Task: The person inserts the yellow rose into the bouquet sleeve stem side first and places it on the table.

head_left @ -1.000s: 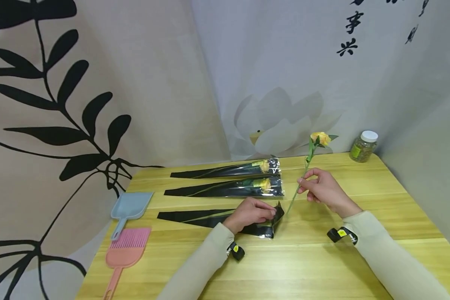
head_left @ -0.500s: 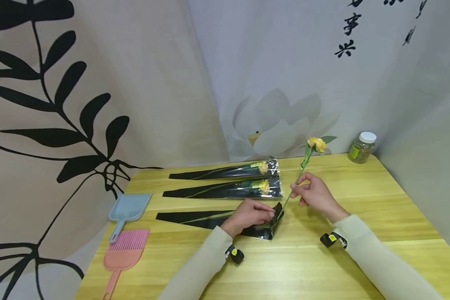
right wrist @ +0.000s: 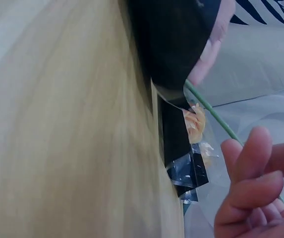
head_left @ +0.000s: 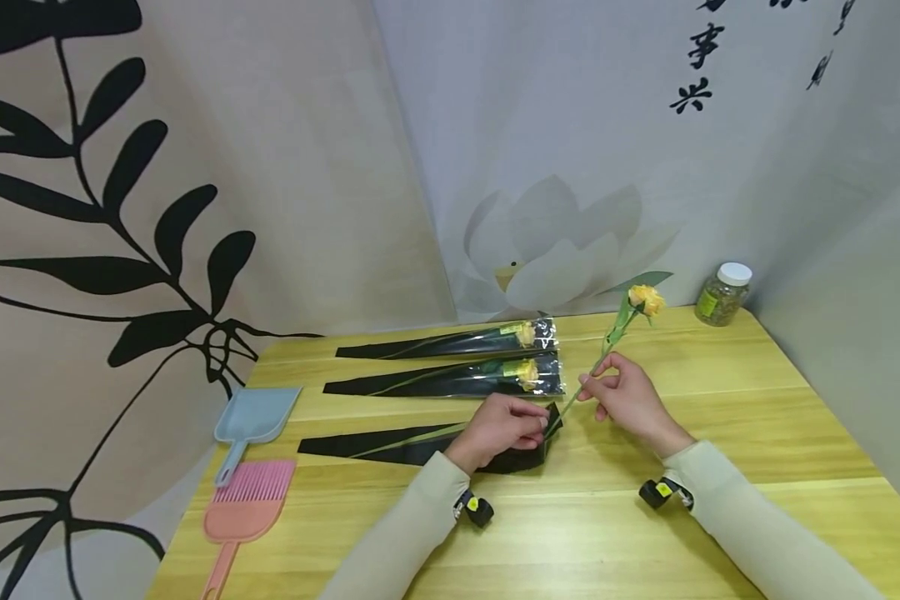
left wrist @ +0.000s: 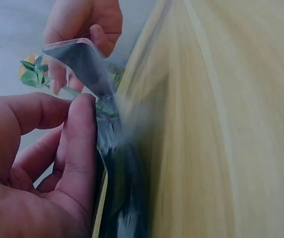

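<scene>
My left hand [head_left: 501, 429] pinches the upper edge of a long black flower sleeve [head_left: 401, 446] at its wide right end. Clear film along that raised edge shows in the left wrist view, and the mouth gapes beside my fingertips. With thumb and fingers, my right hand [head_left: 624, 400] pinches the green stem of a yellow rose [head_left: 647, 300]. The rose slants, its bloom up and to the right. Its stem [right wrist: 213, 114] runs down into the sleeve's mouth, where the lower end is hidden.
Behind lie two black sleeves, a far one [head_left: 457, 342] and a nearer one [head_left: 435, 383], each with a yellow rose inside. A blue dustpan [head_left: 258, 414] and pink hand brush [head_left: 246, 521] are at the left. A white-lidded jar [head_left: 723, 296] stands at the back right.
My right hand has moved left and slightly down, bringing the stem from beside the sleeve's mouth into it. The sleeve has shifted a little left, while my left hand keeps its pinch.
</scene>
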Motion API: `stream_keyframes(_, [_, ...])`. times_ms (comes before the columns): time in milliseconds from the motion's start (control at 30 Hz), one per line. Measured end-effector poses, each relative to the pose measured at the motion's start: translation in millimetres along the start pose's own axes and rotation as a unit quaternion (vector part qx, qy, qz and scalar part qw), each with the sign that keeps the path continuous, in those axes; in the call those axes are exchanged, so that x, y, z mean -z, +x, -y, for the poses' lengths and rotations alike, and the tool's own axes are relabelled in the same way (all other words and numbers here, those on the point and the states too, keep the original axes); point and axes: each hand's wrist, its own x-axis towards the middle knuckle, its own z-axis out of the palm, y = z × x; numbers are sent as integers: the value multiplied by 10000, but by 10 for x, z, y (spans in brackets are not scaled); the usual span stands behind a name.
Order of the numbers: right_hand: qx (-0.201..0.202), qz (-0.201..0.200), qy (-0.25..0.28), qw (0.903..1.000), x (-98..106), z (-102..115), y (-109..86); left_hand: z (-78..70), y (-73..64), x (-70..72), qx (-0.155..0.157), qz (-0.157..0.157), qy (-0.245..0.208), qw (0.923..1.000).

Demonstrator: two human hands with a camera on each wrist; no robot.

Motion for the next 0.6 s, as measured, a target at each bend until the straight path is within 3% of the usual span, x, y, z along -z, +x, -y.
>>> stream_keyframes(600, [-345,-119,535,9979,-158,-102,-74,-80,108,-117,-252,-169,-41,9995])
